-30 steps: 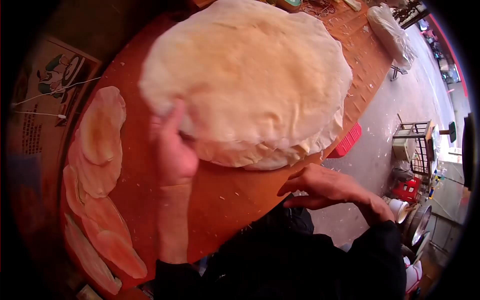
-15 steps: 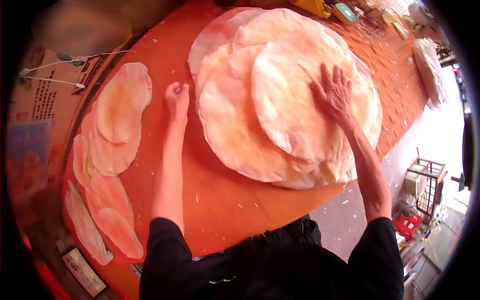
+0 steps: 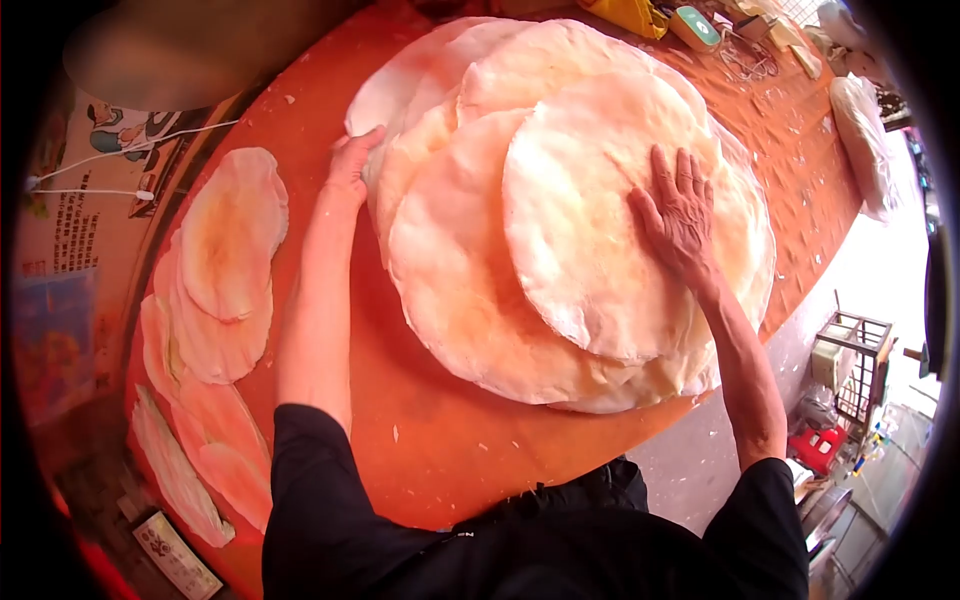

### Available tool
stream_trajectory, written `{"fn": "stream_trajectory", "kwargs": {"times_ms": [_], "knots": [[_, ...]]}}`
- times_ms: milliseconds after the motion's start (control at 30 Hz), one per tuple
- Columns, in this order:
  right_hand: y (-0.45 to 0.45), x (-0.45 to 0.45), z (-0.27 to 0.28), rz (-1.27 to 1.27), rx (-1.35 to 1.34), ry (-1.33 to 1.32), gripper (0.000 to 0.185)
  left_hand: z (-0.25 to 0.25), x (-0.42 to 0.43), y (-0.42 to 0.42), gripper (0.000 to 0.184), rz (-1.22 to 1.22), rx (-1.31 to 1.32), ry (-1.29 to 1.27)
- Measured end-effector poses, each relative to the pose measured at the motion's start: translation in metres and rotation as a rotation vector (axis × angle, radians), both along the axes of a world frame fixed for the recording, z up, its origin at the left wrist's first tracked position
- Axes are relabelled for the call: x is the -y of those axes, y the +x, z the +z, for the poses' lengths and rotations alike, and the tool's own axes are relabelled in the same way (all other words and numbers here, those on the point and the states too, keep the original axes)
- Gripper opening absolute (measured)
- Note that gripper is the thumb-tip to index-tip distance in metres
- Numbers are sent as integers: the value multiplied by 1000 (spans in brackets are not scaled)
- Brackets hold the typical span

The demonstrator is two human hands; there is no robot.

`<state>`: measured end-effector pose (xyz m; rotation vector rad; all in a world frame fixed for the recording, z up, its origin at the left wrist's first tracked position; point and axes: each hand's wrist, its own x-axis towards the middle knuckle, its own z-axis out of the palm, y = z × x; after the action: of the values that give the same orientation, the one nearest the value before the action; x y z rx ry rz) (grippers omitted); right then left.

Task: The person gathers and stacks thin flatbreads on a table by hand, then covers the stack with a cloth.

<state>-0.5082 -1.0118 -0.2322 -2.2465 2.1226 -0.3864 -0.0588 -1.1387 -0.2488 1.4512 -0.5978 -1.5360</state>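
Note:
A stack of large, thin, pale round flatbreads (image 3: 600,230) lies overlapping on an orange-covered table (image 3: 440,450). My right hand (image 3: 680,210) rests flat on the top one, fingers stretched and a little apart. At the stack's upper left edge, my left hand (image 3: 352,162) has closed on the rim of a lower flatbread (image 3: 395,85), the thumb over it. The fingers beneath that rim are hidden. Left of my forearm, several smaller oval sheets (image 3: 235,235) of the same pale kind overlap in a row.
A yellow item (image 3: 630,15) and a green-and-white device (image 3: 694,28) sit at the far edge. A wrapped bundle (image 3: 862,148) lies at the far right corner. Beyond the right edge, a metal rack (image 3: 855,365) and a red object (image 3: 818,447) stand on the floor.
My left hand has moved up from beside the stack and taken hold of a flatbread's edge, which has shifted left. My right hand stays flat on the top one.

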Motion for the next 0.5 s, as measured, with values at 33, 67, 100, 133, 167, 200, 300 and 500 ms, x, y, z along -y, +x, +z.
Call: {"fn": "stream_trajectory", "kwargs": {"times_ms": [33, 67, 100, 133, 167, 200, 300, 500], "knots": [[-2, 2, 3, -11, 2, -5, 69, 15, -5, -4, 37, 1, 55, -164], [-4, 2, 7, 1, 9, -7, 67, 35, -7, -13, 37, -1, 106, -328], [-6, 1, 12, 18, 18, -4, 65, 59, -7, -14, 36, -3, 137, -407], [-11, 0, 17, 16, 26, 2, 65, 86, -9, -8, 34, -1, 174, -480], [-21, 2, 23, 17, 156, 11, 61, 116, -8, 0, 31, 12, 300, -528], [-29, 2, 35, 15, 287, 16, 57, 151, -5, 7, 29, 23, 425, -581], [-36, -21, 82, 25, 250, -176, 50, 272, -28, -13, 27, -89, 1019, -708], [-66, -25, 137, -12, 274, -277, 50, 356, -37, -42, 39, -76, 628, -930]]}}
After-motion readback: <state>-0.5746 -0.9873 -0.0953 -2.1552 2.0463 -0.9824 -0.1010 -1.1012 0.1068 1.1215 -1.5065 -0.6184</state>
